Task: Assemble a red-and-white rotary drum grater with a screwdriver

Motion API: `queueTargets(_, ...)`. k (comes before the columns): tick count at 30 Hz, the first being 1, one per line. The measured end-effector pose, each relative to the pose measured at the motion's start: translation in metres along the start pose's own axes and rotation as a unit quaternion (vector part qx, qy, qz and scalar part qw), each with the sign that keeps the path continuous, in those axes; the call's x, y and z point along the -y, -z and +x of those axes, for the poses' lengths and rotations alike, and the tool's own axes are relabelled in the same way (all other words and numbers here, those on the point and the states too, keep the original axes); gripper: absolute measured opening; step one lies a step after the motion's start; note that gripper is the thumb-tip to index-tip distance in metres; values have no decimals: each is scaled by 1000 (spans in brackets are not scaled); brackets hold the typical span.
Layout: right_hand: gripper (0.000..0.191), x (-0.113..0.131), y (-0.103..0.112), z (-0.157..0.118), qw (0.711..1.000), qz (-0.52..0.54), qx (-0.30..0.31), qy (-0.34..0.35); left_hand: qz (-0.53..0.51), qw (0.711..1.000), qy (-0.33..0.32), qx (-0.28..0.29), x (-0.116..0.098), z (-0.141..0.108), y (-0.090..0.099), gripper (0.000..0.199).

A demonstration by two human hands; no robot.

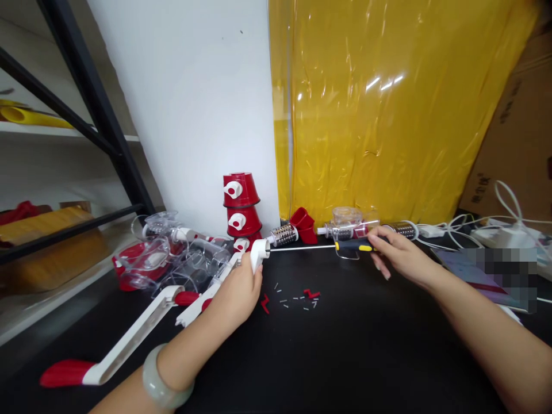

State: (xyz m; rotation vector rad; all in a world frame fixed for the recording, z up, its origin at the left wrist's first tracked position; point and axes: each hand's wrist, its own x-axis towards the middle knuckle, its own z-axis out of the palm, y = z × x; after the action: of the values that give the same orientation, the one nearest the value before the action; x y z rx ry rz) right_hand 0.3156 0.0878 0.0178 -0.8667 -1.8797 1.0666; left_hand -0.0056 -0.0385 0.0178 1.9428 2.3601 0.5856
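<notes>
My left hand (242, 290) is closed around a white crank handle (260, 253), whose rounded end points up and to the right. In my right hand (394, 253) is a screwdriver (353, 245) with a dark grip and yellow marks. Its long shaft lies level, and the tip reaches the open end of the white handle; how deep it sits I cannot tell. Below, several small screws (284, 302) lie scattered on the black table (366, 351), with a small red zigzag piece (311, 294) among them and another red piece (264, 303) nearer my left hand.
A white crank handle with a red grip (129, 339) lies front left. Clear plastic housings (194, 264) crowd the left behind it. Red cone-shaped bases (242, 221) stand stacked at the back, beside a metal grater drum (284, 234). White cables (457, 230) and a tablet-like device (470, 270) lie right.
</notes>
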Motion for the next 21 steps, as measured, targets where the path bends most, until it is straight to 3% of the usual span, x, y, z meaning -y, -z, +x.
queueTargets(3,44,1,-6,2,998,-18,-39,-36,-2,1000,-6,-7,0,0,0,22)
queueTargets(8,54,3,-5,-2,990,132,-36,32,-23,1000,2,2,2,1,0,24)
queueTargets(12,36,3,1,-4,998,46,0,46,-16,1000,-3,6,1,-1,0,24)
queueTargets(16,44,4,-3,-2,999,-35,-34,-16,-8,1000,-4,10,0,-1,-1,26)
queueTargets(19,44,6,-8,-4,998,21,-53,-18,0,1000,1,7,1,1,-2,25)
queueTargets(21,57,9,-8,-6,996,71,-50,8,-6,1000,2,8,2,2,-2,24)
